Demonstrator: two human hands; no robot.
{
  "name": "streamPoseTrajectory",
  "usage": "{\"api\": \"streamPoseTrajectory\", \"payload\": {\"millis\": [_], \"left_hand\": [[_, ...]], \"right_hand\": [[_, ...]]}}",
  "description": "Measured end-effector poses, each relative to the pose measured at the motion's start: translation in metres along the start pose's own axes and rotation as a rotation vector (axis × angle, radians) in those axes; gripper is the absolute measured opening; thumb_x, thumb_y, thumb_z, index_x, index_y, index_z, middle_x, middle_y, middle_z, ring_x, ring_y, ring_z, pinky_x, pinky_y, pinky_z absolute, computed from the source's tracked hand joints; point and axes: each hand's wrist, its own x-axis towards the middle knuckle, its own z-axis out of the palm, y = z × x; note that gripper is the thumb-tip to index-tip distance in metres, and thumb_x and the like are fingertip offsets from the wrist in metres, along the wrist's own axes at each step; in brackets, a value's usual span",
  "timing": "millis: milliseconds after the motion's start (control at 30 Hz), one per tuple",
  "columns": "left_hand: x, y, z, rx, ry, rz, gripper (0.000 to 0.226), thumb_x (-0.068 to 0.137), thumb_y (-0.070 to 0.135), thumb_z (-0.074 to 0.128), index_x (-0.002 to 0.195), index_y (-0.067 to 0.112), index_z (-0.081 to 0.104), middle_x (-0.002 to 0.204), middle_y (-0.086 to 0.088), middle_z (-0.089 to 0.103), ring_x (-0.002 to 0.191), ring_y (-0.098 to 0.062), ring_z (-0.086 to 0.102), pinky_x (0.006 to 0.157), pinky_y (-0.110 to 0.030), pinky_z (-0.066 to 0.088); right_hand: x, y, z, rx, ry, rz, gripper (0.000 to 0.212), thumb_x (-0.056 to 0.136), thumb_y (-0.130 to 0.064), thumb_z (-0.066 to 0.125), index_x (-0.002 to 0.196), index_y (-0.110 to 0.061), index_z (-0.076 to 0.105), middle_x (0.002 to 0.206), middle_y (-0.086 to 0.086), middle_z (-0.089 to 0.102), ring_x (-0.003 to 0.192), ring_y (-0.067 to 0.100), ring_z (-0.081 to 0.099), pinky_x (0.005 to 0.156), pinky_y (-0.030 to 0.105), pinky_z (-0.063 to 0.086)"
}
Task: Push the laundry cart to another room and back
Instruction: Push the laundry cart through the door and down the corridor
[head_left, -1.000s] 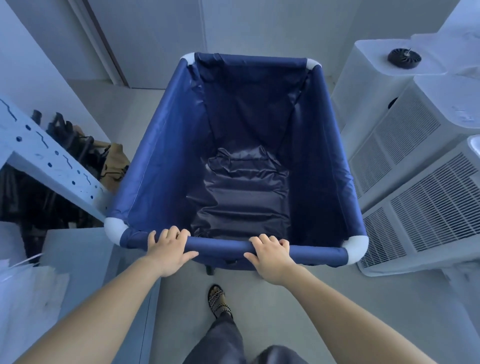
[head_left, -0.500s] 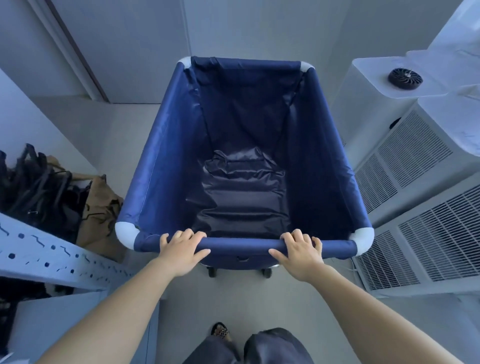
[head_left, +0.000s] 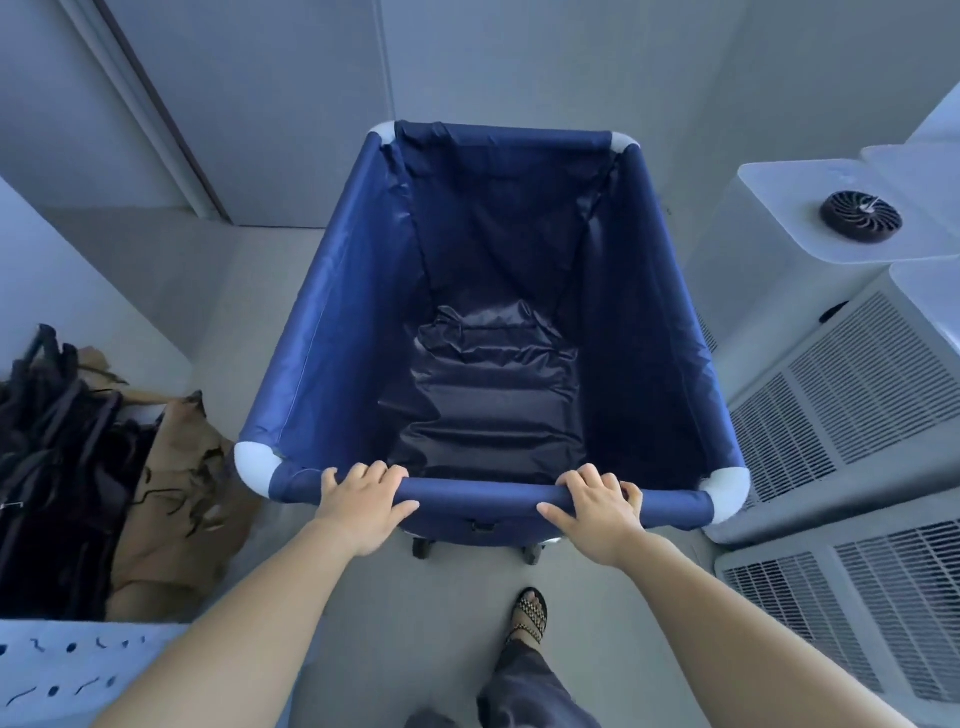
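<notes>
A blue fabric laundry cart (head_left: 343, 332) with white corner caps stands in front of me on the grey floor; its inside is bare dark lining. My left hand (head_left: 363, 506) wraps the near top bar left of centre. My right hand (head_left: 597, 506) wraps the same bar right of centre. Two small black wheels (head_left: 530, 553) show under the near edge.
White vented appliance units (head_left: 852, 395) line the right side, close to the cart; a black round fan (head_left: 860, 215) lies on one. A pile of dark and tan bags (head_left: 119, 483) and a perforated white shelf (head_left: 67, 670) sit at left. A wall and door frame (head_left: 171, 135) stand ahead.
The cart and I have rolled forward along the passage. The shelf and bags slid back toward the lower left, and my grip on the bar stayed the same.
</notes>
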Motion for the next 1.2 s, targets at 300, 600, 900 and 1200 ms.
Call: {"api": "streamPoseTrajectory", "payload": {"millis": [300,600,900,1200], "left_hand": [[0.091,0.021,-0.05,0.027,-0.116,-0.034,0.045,0.094,0.058,0.023,0.131,0.033,0.031,0.127,0.006,0.043,0.12,-0.018,0.038,0.101,-0.045,0.026],[0.165,0.035,-0.086,-0.06,-0.138,-0.067,0.042,0.094,0.057,0.026,0.129,0.035,0.032,0.124,0.005,0.041,0.118,-0.019,0.037,0.103,-0.044,0.023],[0.249,0.017,-0.13,-0.105,-0.127,-0.042,0.037,0.094,0.056,0.03,0.123,0.034,0.036,0.121,0.008,0.043,0.117,-0.018,0.039,0.104,-0.046,0.023],[0.355,-0.024,-0.189,-0.072,-0.115,-0.032,0.037,0.093,0.057,0.03,0.122,0.034,0.037,0.121,0.008,0.045,0.117,-0.018,0.04,0.104,-0.046,0.026]], "right_hand": [[0.086,0.034,-0.054,-0.015,-0.023,-0.034,0.048,0.091,-0.061,0.032,0.125,-0.029,0.042,0.123,-0.006,0.039,0.118,0.02,0.035,0.109,0.044,0.014],[0.16,0.055,-0.098,-0.079,-0.036,-0.041,0.049,0.093,-0.059,0.029,0.129,-0.027,0.038,0.126,-0.003,0.038,0.118,0.022,0.035,0.11,0.046,0.013],[0.244,0.052,-0.137,-0.101,-0.021,-0.058,0.05,0.094,-0.058,0.028,0.13,-0.024,0.038,0.127,0.0,0.038,0.118,0.024,0.036,0.11,0.047,0.013],[0.354,0.029,-0.185,-0.099,-0.052,-0.064,0.051,0.094,-0.057,0.028,0.132,-0.024,0.036,0.129,0.0,0.038,0.119,0.025,0.036,0.109,0.048,0.014]]}}
